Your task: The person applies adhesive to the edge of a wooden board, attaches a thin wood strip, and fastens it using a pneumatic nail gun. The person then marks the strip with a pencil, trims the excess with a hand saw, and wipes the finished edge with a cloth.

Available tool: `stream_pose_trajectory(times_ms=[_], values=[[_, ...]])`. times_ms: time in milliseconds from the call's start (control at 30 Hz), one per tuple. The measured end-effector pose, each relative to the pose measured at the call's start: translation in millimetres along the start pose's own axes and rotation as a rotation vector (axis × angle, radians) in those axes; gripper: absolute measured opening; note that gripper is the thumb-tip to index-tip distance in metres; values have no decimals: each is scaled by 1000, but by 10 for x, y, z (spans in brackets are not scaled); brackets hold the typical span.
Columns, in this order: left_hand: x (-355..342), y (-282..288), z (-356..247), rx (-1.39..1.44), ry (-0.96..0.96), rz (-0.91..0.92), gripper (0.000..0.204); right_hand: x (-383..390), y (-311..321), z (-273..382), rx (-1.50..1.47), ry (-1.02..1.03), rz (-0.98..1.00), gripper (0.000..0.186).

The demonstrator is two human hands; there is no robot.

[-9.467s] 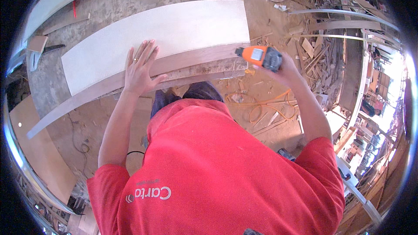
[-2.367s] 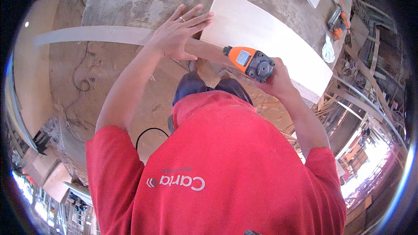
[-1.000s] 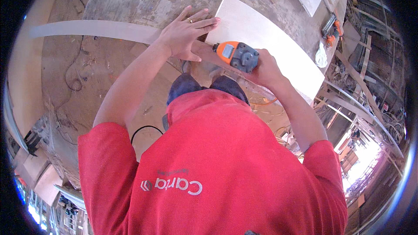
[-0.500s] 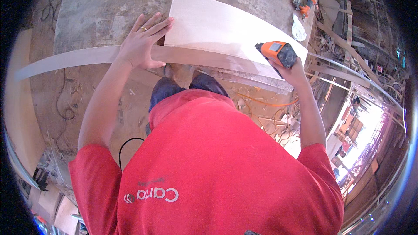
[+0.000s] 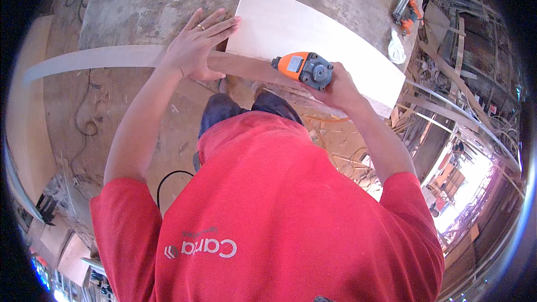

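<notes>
A pale, broad wooden board (image 5: 296, 22) with a curved far edge lies on the worktable. Along its near edge runs a long thin wooden strip (image 5: 112, 57), which sticks out well past the board to the left. My left hand (image 5: 197, 47) lies spread over the strip at the board's left end, fingertips on the board's corner and thumb on the strip's near side. In my right hand (image 5: 340, 90) is an orange and black nail gun (image 5: 305, 70), held over the near edge right of my left hand. Its grip is mostly hidden, and I cannot tell whether its nose touches the wood.
A second orange nail gun (image 5: 411, 15) and a crumpled white bag (image 5: 396, 48) lie at the worktable's (image 5: 151, 11) right edge. Scrap wood strips (image 5: 447, 72) pile up beyond it on the right. An orange hose (image 5: 327, 118) and wood scraps lie on the floor.
My right hand has brought the nail gun leftward along the board's near edge, closer to my left hand. The left hand keeps its place on the strip; the whole view has shifted slightly.
</notes>
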State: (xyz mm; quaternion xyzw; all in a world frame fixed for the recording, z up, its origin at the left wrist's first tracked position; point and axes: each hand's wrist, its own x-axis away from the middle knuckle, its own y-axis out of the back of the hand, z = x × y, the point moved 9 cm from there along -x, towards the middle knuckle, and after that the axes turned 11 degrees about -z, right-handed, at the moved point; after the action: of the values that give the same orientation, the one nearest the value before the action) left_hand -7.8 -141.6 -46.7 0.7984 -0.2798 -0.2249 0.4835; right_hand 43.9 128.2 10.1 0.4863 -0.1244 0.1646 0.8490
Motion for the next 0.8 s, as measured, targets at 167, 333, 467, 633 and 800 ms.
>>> stream_pose_trajectory(times_ms=[167,333,467,633,800], values=[[21,-33,15,-10,-8,-21,127,-32,43,107,72,-11,39,37],[18,-62,40,-9,-16,-29,127,-46,-50,12,39,-47,96,35],[21,-55,40,-17,-11,-17,128,-51,-40,68,89,-45,121,35],[18,-76,38,-34,-11,-8,130,-49,-61,-28,112,-56,109,35],[42,-102,43,-63,-8,23,129,-27,48,295,142,-115,129,33]])
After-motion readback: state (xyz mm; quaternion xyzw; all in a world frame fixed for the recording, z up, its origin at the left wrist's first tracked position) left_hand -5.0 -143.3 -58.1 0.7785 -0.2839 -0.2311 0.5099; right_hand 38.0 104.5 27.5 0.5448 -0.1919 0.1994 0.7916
